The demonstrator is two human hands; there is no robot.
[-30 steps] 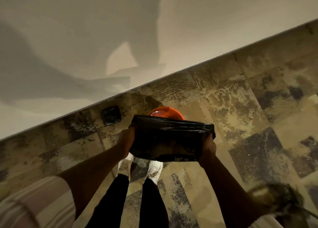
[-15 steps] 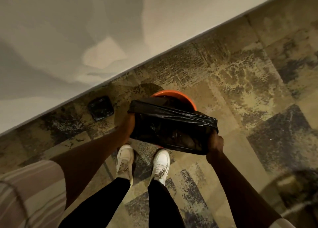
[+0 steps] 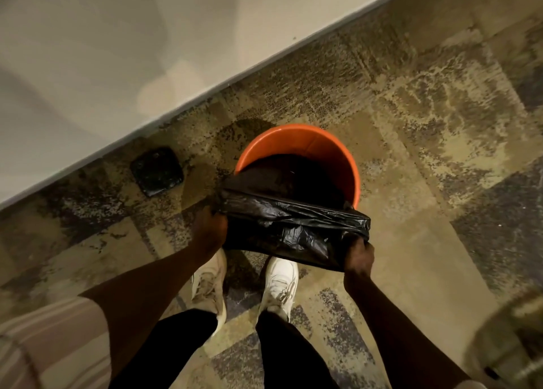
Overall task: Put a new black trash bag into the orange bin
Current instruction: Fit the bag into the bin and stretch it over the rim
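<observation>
The orange bin (image 3: 311, 142) stands on the floor just ahead of my feet, round and open at the top. A black trash bag (image 3: 293, 227) hangs partly inside it, dark plastic filling the bin's inside, with its mouth stretched across the near rim. My left hand (image 3: 210, 230) grips the bag's left edge. My right hand (image 3: 358, 255) grips its right edge, slightly nearer to me. The bin's near rim is hidden under the plastic.
A pale wall with a light baseboard (image 3: 205, 92) runs diagonally behind the bin. A small folded black packet (image 3: 157, 171) lies on the mottled floor left of the bin. My white shoes (image 3: 279, 280) stand close to the bin. A blurred object (image 3: 508, 344) sits at lower right.
The bag has dropped from in front of the bin down into it, so the far orange rim and inner wall now show. Both hands have lowered and spread the mouth.
</observation>
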